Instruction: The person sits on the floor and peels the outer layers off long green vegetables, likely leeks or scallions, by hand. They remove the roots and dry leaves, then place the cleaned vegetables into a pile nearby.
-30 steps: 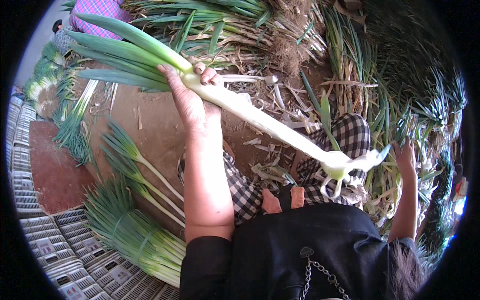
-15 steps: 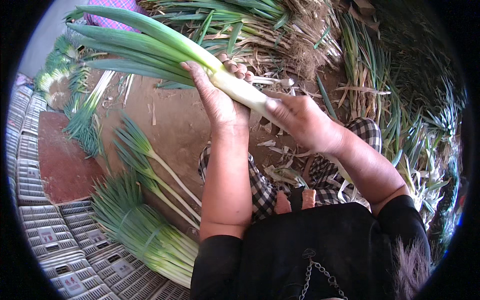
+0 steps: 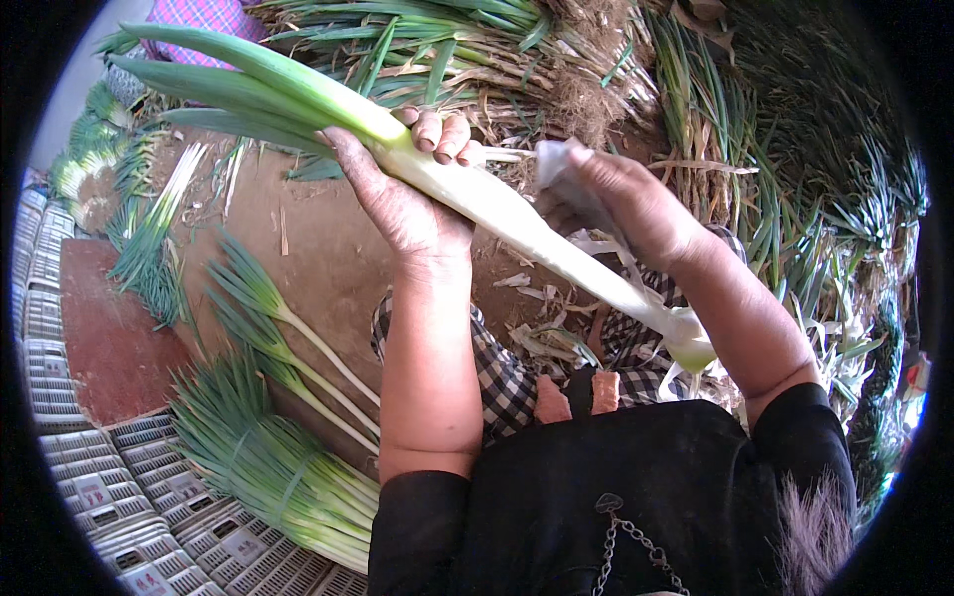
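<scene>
My left hand (image 3: pixel 407 189) is closed round a large leek (image 3: pixel 527 238), gripping it where the white shaft meets the green leaves. The leek slants from leaves at upper left down to its pale root end at lower right. My right hand (image 3: pixel 631 199) is closed on a thin pale peel (image 3: pixel 550 164), slightly blurred, which it holds just above the shaft. Loose white peel scraps (image 3: pixel 561 350) lie below the shaft between my checked-trousered legs.
Piles of leeks (image 3: pixel 477 50) cover the back and right side. Trimmed leeks (image 3: pixel 318 353) and a tied bundle (image 3: pixel 268 467) lie at left, beside stacked plastic crates (image 3: pixel 89 472) and a reddish board (image 3: pixel 119 328). Plaid cloth (image 3: pixel 194 22) shows at upper left.
My right hand came in from the far right onto the shaft, then rose away from it with a pale peel in its fingers. My left hand still grips the leek.
</scene>
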Demonstrator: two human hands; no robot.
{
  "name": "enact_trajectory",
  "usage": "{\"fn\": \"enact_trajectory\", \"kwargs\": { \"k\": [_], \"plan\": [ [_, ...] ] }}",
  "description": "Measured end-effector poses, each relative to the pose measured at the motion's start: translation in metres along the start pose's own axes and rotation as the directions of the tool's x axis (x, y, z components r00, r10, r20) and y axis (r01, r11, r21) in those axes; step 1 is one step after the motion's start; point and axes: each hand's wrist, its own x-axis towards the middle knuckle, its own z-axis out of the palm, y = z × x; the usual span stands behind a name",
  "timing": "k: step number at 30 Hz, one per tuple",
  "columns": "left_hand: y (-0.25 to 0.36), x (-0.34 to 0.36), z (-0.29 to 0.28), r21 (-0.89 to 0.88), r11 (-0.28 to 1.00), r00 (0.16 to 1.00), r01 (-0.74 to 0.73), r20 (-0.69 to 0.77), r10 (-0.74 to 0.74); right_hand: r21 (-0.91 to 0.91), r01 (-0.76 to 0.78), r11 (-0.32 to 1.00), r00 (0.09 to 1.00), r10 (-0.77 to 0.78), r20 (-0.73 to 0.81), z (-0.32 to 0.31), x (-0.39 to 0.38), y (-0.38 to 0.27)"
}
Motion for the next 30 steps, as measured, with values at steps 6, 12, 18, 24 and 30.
{"fn": "enact_trajectory", "kwargs": {
  "k": [6,12,18,24,30],
  "plan": [
    [0.004,0.001,-0.004,0.003,1.000,1.000,-0.016,0.016,0.016,0.141,0.051,0.989,0.991,-0.033,-0.129,0.013,-0.001,-0.008],
    [0.034,0.006,-0.019,0.175,0.970,0.945,-0.170,-0.251,0.211,0.215,-0.140,0.967,0.959,0.187,-0.212,-0.112,-0.077,0.016],
    [0.047,0.003,-0.038,0.318,0.945,0.921,-0.078,-0.339,0.190,-0.693,-0.595,0.407,0.779,0.079,-0.622,-0.216,-0.199,0.069],
    [0.029,0.017,-0.043,0.368,0.928,0.809,0.053,-0.561,0.176,-0.790,0.229,0.568,0.957,-0.282,0.074,-0.092,-0.138,0.045],
    [-0.017,0.009,-0.024,0.434,0.890,0.889,0.141,-0.450,0.079,-0.485,0.196,0.852,0.939,-0.021,0.343,-0.058,-0.084,0.056]
  ]
}}
